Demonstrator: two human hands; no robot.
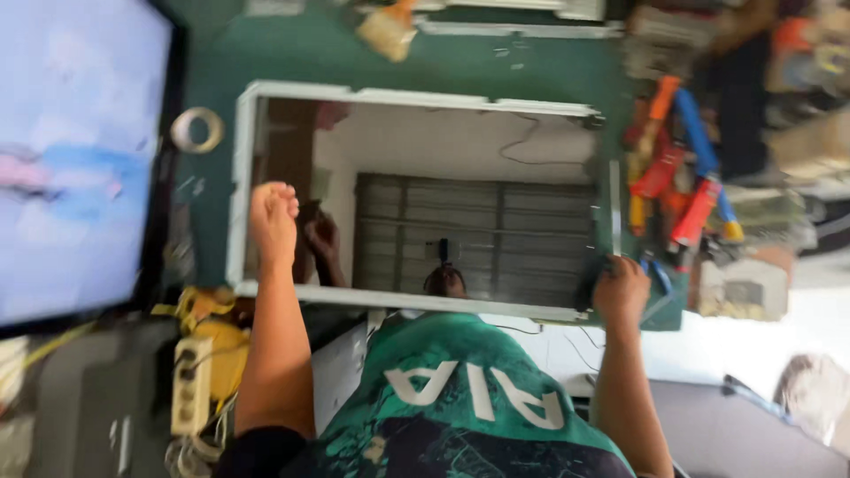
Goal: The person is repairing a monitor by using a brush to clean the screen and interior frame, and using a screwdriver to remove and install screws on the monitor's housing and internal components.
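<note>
glossy mirror-like panel [460, 212], white matt frame [416, 96]; matt green tabletop [292, 53]

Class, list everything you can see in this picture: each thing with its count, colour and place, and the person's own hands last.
Mirror-like panel: one, white-framed, centre of the green bench.
Tape roll: one, pale, left of the panel.
Paintbrush: one, tan bristles, top.
Hand tools: several, red, orange, blue, right.
Lit screen: one, pale blue, far left.
Power strip: one, cream, lower left.
Left hand: flat on the panel's left side.
Right hand: grip on the panel's lower right corner.
</note>
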